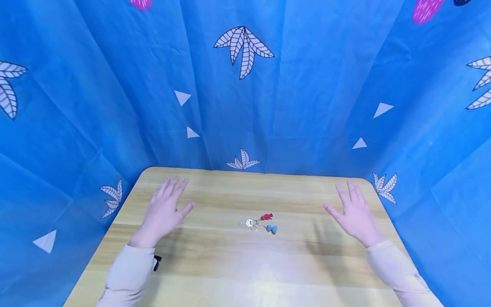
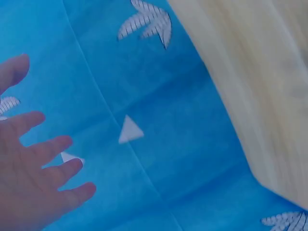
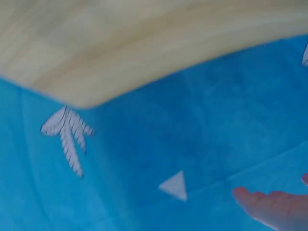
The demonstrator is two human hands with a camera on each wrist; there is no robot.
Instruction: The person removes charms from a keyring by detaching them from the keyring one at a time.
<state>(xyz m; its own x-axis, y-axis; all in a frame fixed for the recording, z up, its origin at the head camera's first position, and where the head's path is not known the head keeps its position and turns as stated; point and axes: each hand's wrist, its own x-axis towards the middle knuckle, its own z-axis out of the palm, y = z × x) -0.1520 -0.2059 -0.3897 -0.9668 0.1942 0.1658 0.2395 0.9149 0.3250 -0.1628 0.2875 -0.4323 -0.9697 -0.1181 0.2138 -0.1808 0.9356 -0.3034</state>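
In the head view a bunch of keys lies around the middle of the table: a silver key (image 1: 249, 222) on a ring, with a red figure charm (image 1: 266, 216) and a blue charm (image 1: 272, 229) attached. My left hand (image 1: 163, 213) hovers over the table's left side, fingers spread and holding nothing. Over the right side my right hand (image 1: 353, 213) is held up the same way, also holding nothing. Both hands are apart from the keys. The left wrist view shows the spread left fingers (image 2: 57, 149); only part of the right hand (image 3: 279, 207) enters the right wrist view.
The light wooden table (image 1: 215, 264) has rounded far corners. A blue curtain (image 1: 314, 85) printed with white leaves and triangles surrounds its back and sides. A small black piece (image 1: 157, 262) shows beside the left sleeve (image 1: 128, 273).
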